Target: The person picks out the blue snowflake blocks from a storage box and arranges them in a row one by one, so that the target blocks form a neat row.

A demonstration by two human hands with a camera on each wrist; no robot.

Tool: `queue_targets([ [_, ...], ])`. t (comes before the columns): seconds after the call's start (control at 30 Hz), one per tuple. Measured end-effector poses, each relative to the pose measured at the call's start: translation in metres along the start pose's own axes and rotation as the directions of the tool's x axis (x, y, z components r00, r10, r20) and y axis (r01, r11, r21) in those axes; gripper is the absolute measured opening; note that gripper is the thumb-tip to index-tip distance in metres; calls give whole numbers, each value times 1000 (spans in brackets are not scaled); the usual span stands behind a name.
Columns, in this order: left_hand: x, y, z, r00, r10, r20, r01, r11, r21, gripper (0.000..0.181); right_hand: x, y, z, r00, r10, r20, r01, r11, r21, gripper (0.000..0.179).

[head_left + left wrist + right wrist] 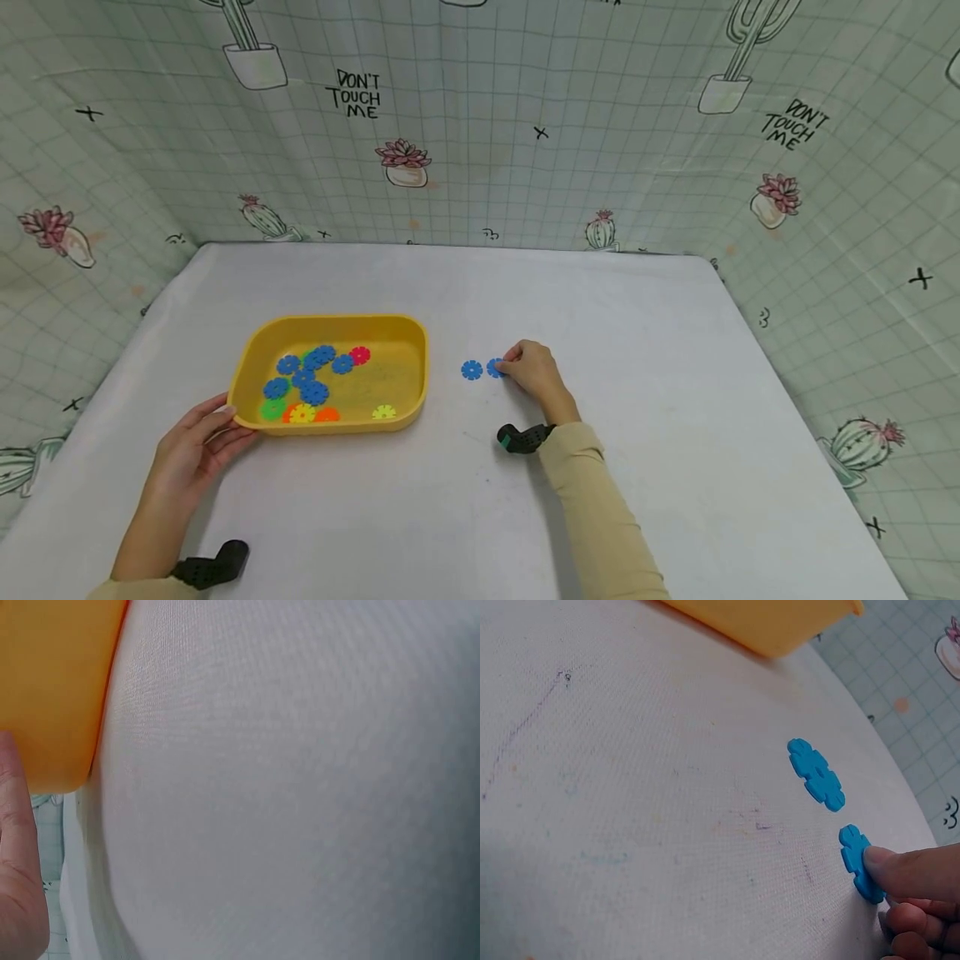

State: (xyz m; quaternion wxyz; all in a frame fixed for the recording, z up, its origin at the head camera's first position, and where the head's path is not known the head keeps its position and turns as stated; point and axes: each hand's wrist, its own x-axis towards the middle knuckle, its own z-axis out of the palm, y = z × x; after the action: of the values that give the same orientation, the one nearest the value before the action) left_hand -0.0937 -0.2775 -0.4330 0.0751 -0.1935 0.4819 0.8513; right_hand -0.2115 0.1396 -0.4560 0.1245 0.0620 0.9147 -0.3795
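A yellow plastic tray (405, 367) stands on the table, with several flower-shaped interlocking discs inside, mostly blue. My left hand (197, 450) holds the tray's near left corner, thumb at the rim and fingers along the outside. In the left wrist view a finger (16, 825) lies against the yellow wall (56, 690). To the right of the tray, my right hand (536, 375) pinches a blue flower-shaped disc (857, 859) at the tabletop, its thumb on the disc's face. A second blue disc (472, 370) lies flat just left of it, a small gap between them.
Green, yellow, orange and red discs (361, 356) are among the blue ones in the tray. The white tabletop (712, 467) ends at the back against a grid-patterned cloth (480, 183). A black strap device (522, 438) is on each wrist.
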Motion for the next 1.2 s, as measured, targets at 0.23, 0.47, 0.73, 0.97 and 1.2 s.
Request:
queue_targets([
  [0.23,0,0,-2,1000,1,29,0,1000,-30,16,-1,0,1,1000,-17,-4,17,999,-33,22],
  [0.47,0,1,-1,1000,3,28,-3,1000,-18,16,-2,-2,2,999,-40,-26,38,998,-52,21],
  [0.73,1,0,-1,1000,6,22,-6,1000,4,14,-13,2,-3,998,-69,-10,69,995,67,25],
  [0.97,4,0,2,1000,8,-2,-8,1000,23,13,-25,-3,-4,993,-98,-64,104,991,90,26],
  [1.2,4,-1,1,999,-4,-53,7,999,50,13,-43,-33,0,952,-251,-175,266,961,71,18],
])
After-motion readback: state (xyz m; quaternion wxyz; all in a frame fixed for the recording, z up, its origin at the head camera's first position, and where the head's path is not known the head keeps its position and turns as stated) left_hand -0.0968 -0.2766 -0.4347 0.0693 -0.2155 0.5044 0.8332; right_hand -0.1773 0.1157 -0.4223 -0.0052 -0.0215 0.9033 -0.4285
